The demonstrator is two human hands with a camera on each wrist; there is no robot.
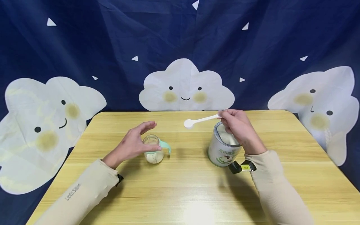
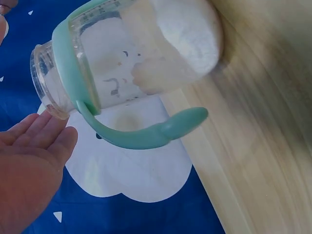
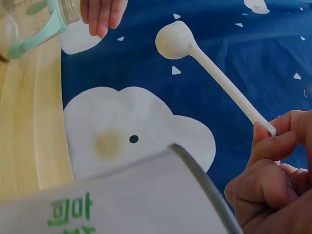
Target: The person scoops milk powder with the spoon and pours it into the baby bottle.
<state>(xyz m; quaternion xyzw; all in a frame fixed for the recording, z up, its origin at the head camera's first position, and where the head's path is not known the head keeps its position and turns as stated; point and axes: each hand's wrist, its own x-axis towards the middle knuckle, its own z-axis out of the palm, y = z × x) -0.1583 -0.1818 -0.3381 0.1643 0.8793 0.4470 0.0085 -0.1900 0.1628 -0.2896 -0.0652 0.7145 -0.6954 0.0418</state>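
Pinching the thin end of a long white plastic scoop (image 1: 201,120) between thumb and fingers, your right hand (image 1: 239,126) sits just above the open top of the round white tin with green print (image 1: 223,150). The scoop's round bowl points toward the middle of the tabletop, up in the air between the tin and the bottle. White powder shows inside the tin. The tin stands right of the middle of the light wooden tabletop (image 1: 197,187), closer to the far edge than the near one.

Your left hand (image 1: 135,142) is beside the small clear glass bottle with mint green handles (image 1: 154,151). Its fingers (image 2: 36,129) are straight and pressed together, with the tips right next to the bottle's open rim, and your thumb seems to rest against the glass. The bottle stands upright, left of the middle of the tabletop, with some white powder at its bottom. One green handle sticks out toward the tin.

A dark blue cloth with smiling white clouds (image 1: 185,86) hangs behind the far edge
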